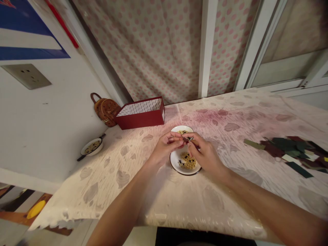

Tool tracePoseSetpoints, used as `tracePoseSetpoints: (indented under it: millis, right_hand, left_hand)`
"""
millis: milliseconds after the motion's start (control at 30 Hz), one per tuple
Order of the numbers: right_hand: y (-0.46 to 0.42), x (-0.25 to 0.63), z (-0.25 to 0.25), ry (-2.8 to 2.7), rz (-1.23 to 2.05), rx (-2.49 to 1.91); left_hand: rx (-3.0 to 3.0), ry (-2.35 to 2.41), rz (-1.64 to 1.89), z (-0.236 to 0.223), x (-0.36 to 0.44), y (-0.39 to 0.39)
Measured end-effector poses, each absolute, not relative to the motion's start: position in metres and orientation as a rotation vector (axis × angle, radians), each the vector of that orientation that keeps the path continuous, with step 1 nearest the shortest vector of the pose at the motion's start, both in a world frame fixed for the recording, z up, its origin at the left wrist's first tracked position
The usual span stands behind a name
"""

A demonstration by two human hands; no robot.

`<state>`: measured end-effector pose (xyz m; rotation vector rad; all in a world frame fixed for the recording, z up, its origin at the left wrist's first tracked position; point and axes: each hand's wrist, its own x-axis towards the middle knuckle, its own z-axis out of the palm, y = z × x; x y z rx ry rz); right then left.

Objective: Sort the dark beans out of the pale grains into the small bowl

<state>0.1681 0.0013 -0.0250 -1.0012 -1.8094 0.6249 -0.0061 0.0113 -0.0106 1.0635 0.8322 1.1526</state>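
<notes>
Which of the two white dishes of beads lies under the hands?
The round dark-rimmed dish beneath the left hand and right hand; the other, a small handled bowl, sits away by the wall.

The white ceramic dish is smooth and glossy. Right of it, matt scraps of felt or paper lie on the shiny plastic tablecloth. Behind it to the left, a matt red cardboard box stands beside a textured brown leather bag.

No text, label or number can be read anywhere.
</notes>
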Motion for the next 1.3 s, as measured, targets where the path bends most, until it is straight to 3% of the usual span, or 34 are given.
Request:
tracePoseSetpoints:
  millis: [333,500,767,900,1300]
  right_hand:
    - [0.003,0.169,-0.026,-1.807,0.621,-1.033]
    - [0.003,0.17,-0.025,-1.761,0.598,-1.081]
    - [0.006,0.171,-0.029,-1.754,0.559,-1.103]
    - [0.005,0.17,-0.028,-1.749,0.556,-1.12]
    - [0.005,0.17,-0.027,-1.765,0.524,-1.101]
  left_hand:
    - [1.073,0.918,1.27,-0.013,-0.007,0.02]
    - [1.428,1.071,1.337,-0.015,-0.01,0.031]
    - [2.33,1.296,0.679,0.007,-0.021,-0.004]
    - [2.557,1.243,0.58,0.003,-0.018,-0.01]
    - [2.324,1.136,0.832,-0.012,-0.004,-0.002]
